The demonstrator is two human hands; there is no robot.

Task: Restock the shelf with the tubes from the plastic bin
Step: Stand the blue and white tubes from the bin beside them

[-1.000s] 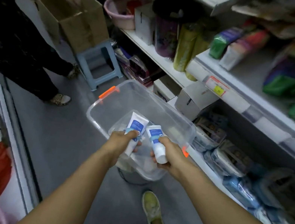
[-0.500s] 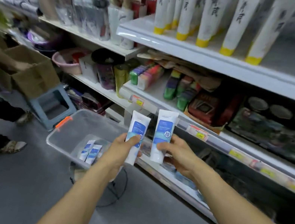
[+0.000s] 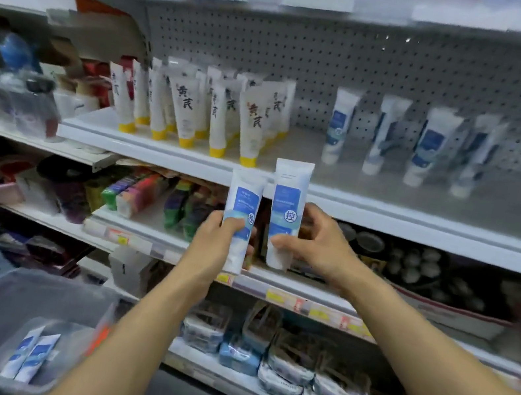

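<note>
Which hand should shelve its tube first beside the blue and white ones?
Right. The right hand holds the right tube with its top above the shelf lip, nearer the shelved blue tubes; the left hand and left tube sit lower.

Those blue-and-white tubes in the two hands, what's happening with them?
A person is restocking a shop shelf. The left hand grips one blue-and-white tube and the right hand holds a second tube, both upright at the shelf's front edge. Matching tubes stand at the back. Neither held tube is set down yet. Two spare tubes lie in the clear plastic bin below.
</note>
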